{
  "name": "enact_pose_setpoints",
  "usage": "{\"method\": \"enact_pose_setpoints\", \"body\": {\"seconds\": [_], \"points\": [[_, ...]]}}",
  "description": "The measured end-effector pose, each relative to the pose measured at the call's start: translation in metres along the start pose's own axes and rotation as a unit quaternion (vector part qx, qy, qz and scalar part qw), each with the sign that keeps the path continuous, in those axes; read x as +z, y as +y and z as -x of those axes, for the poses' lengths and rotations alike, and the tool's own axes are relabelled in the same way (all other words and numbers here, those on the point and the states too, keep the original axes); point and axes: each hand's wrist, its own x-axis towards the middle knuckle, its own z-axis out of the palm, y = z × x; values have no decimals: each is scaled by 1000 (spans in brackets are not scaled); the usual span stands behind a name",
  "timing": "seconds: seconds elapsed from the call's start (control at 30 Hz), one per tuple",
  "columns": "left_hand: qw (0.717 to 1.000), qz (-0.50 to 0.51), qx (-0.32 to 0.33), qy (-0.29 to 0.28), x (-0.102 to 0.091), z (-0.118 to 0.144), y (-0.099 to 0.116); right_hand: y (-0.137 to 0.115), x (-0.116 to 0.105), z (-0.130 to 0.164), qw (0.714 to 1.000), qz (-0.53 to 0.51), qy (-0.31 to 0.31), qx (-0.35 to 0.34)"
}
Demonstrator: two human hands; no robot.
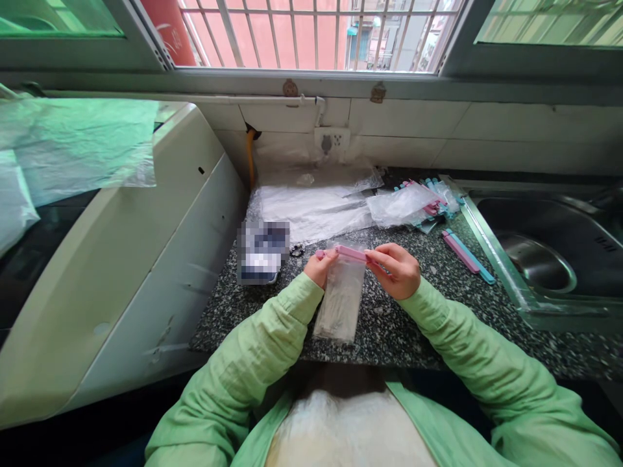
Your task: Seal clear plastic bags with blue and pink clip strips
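Two hands on one small clear plastic bag (341, 301), held upright above the speckled granite counter (389, 324), just in front of the person's chest. Left hand (320, 266) pinched shut on the left end of the pink sealing clip (351, 252) across the bag's top; right hand (395, 269) closed on the clip's right end, fingertips (374, 258) pressed to it. Bag hanging down from the clip, pale contents inside, too blurred to name. Green sleeves on both arms. Relative to the bag: just left, a blurred-out dark object (263, 253) lying on the counter; behind, flat sheets of clear plastic (311, 207) against the tiled wall; behind and to the right, a pile of bagged pink and blue clips (418, 201); right, one pink and one blue clip (467, 255) lying side by side, touching; farther right, the steel sink (535, 259). Far left, a white appliance (121, 259).
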Motion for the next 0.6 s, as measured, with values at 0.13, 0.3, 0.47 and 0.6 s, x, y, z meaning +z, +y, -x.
{"method": "enact_pose_setpoints", "body": {"seconds": [0.13,0.3,0.47,0.6], "points": [[995,59,-67,-42,1,3,-1,1,2,1,1000,19,-7,6],[991,90,-77,-61,0,3,-1,1,3,1,999,43,-24,1],[994,67,-39,-75,-4,2,-4,1,5,0,998,52,-35,-12],[997,15,-17,-68,-9,-2,-8,3,7,3,997,58,-49,-8]]}}
